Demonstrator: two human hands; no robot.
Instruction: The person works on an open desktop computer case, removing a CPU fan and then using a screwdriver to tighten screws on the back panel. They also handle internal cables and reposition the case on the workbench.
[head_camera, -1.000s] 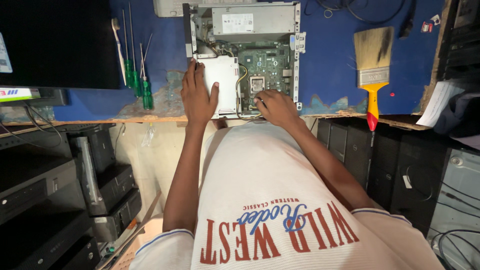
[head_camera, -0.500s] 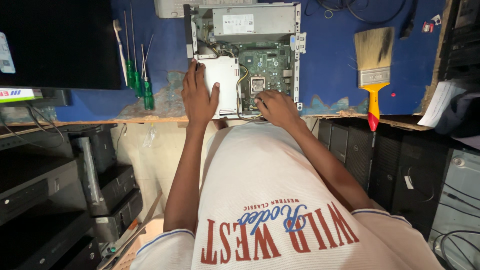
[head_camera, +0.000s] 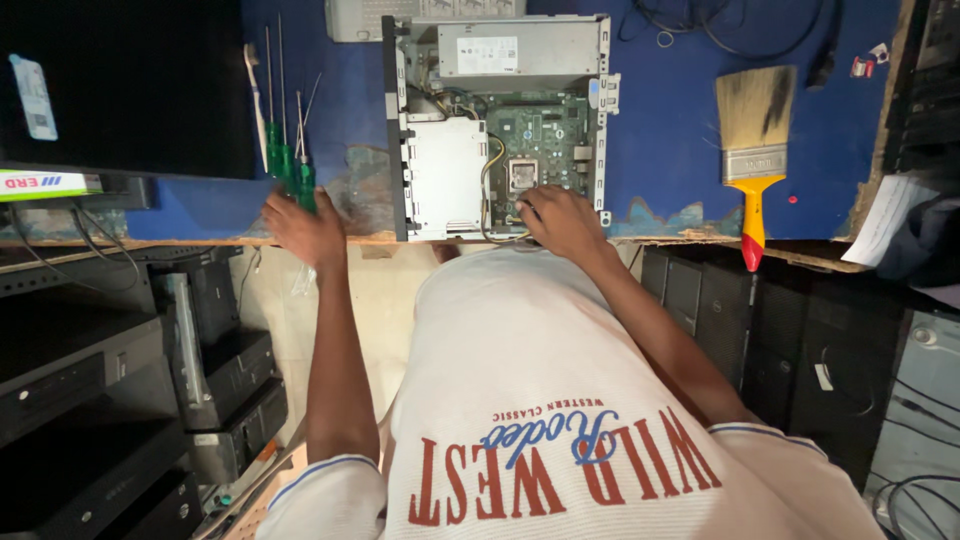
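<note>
Left hand (head_camera: 305, 228) has come off the silver drive cage (head_camera: 447, 177), where it lay flat half a second ago, and swung out to about 9 o'clock of the open computer case (head_camera: 500, 125); it's now at the butt ends of the green-handled screwdrivers (head_camera: 290, 165) lying on the blue bench (head_camera: 660, 150), near its front edge. Fingers curl over the handle ends, but I can't tell if it's actually gripping one or just touching. I read that as a tool pick-up starting, case work paused on that side. Right hand (head_camera: 563, 222) hasn't moved: same spot at the case's 6 o'clock edge, fingertips down on the green motherboard (head_camera: 540, 135) just below the bare processor socket (head_camera: 523, 175), loosely bent, holding nothing I can see. Case itself unchanged, lid off, at 12 o'clock from me. Paintbrush (head_camera: 755, 140) with yellow handle sits untouched at 3 o'clock, well apart from both hands.
</note>
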